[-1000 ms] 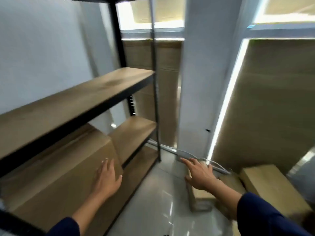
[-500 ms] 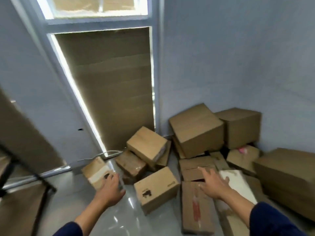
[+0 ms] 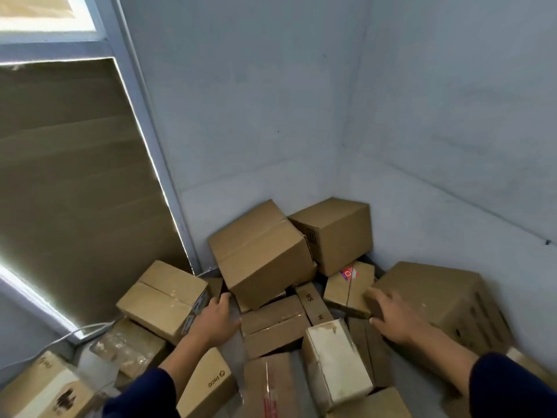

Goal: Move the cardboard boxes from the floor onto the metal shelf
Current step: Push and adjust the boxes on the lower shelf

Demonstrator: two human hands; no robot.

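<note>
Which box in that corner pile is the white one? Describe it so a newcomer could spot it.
Start at the room corner where the cardboard boxes are heaped on the floor. Come toward the camera to the front of the pile, between the two reaching hands. The white box stands there on end, scuffed, the only pale one among brown neighbours.

brown cardboard boxes (image 3: 262, 251), white box (image 3: 337, 360)
</note>
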